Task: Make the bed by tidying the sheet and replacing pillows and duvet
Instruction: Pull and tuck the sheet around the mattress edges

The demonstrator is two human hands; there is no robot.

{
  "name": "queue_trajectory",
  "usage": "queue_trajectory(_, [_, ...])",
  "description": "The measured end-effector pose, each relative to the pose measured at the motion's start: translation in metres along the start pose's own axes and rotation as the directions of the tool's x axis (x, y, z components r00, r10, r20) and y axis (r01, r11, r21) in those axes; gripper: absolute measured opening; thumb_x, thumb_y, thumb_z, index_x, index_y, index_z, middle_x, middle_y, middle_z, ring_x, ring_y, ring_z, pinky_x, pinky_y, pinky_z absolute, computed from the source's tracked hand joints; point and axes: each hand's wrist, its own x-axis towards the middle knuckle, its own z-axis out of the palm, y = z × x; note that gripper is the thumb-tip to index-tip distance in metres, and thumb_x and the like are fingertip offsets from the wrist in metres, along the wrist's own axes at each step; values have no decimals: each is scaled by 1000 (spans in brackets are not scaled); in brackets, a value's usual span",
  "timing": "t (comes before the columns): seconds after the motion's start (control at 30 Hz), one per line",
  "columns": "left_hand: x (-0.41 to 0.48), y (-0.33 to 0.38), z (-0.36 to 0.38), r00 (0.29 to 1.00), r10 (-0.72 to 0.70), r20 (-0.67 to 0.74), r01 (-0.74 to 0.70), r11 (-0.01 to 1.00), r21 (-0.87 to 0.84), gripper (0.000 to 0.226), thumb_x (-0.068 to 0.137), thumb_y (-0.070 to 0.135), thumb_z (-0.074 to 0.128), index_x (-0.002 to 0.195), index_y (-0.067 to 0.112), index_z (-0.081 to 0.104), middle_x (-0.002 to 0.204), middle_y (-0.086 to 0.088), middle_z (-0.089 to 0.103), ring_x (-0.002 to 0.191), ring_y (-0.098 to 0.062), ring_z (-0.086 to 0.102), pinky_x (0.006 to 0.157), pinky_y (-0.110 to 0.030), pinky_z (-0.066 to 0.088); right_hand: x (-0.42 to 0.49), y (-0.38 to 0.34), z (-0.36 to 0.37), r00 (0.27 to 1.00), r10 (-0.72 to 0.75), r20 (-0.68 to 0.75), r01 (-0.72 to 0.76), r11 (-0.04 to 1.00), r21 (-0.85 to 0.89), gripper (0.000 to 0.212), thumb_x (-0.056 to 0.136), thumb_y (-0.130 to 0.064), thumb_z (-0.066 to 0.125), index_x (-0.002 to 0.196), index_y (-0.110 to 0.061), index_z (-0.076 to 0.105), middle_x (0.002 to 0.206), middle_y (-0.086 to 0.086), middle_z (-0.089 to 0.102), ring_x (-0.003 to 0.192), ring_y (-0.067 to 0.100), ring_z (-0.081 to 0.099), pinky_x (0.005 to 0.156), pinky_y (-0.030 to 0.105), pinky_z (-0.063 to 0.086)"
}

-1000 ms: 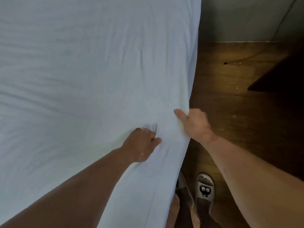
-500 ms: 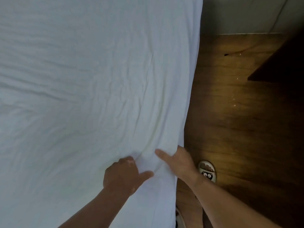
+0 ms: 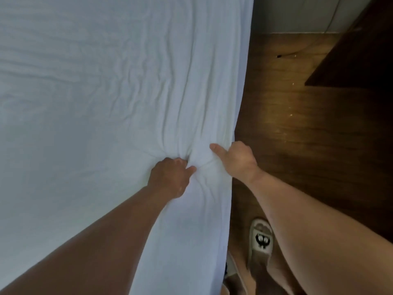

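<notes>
A pale white sheet (image 3: 95,107) covers the bed and fills the left and middle of the head view. Its right side hangs over the bed's edge. My left hand (image 3: 170,177) grips a bunch of the sheet on the bed's top, near that edge, and folds fan out from the fist. My right hand (image 3: 236,159) holds the sheet at the edge itself, thumb lying on top and fingers hidden round the side. No pillows or duvet are in view.
A brown wooden floor (image 3: 308,135) runs along the bed's right side up to a grey wall (image 3: 297,13). A dark piece of furniture (image 3: 361,58) stands at the upper right. My slippered foot (image 3: 261,239) is on the floor close to the bed.
Both hands have moved further up along the bed's edge. The left hand has closed on a tighter bunch of sheet, and long folds now run up from it.
</notes>
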Motion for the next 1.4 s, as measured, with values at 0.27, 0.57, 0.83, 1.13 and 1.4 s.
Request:
queue_trajectory(0.27, [7, 35, 21, 999, 23, -42, -25, 998, -55, 58, 103, 59, 27, 114, 17, 65, 121, -11, 67, 112, -33, 60, 92, -38, 46, -6, 38, -7, 998, 61, -29, -53, 971, 234, 46, 89, -61, 63, 100, -18, 70, 101, 1, 72, 90, 20, 68, 87, 39, 57])
queue_trajectory(0.57, [-122, 10, 52, 970, -197, 143, 197, 980, 12, 84, 75, 91, 45, 122, 23, 60, 120, 2, 65, 109, -20, 65, 85, -30, 49, -142, 84, 83, 976, 69, 205, -100, 984, 145, 72, 65, -91, 56, 103, -30, 67, 94, -15, 71, 88, 7, 68, 83, 32, 59])
queue_trajectory(0.83, [-153, -3, 123, 970, -228, 86, 232, 971, -48, 53, 101, 64, 35, 124, 24, 62, 124, 0, 67, 114, -22, 64, 92, -31, 47, -160, 85, 108, 992, -60, 114, 82, 977, -195, 49, 97, -68, 36, 86, -21, 50, 74, -5, 48, 80, 27, 55, 70, 33, 41])
queue_trajectory(1.13, [-151, -17, 134, 999, -28, 17, 29, 996, -80, 42, 103, 57, 33, 83, 24, 51, 101, -3, 67, 92, -26, 63, 74, -32, 43, -161, 96, 89, 988, -110, 112, 126, 981, -149, 57, 95, -62, 49, 73, -11, 59, 73, 6, 64, 71, 24, 64, 66, 38, 53])
queue_trajectory(1.4, [-189, -2, 140, 999, 34, -43, -42, 977, -208, 46, 103, 55, 39, 126, 20, 56, 116, -3, 66, 99, -24, 62, 76, -31, 43, -208, 106, 113, 991, 135, 24, -136, 987, 86, 58, 92, -65, 49, 93, -10, 66, 76, 9, 72, 71, 25, 72, 73, 43, 63])
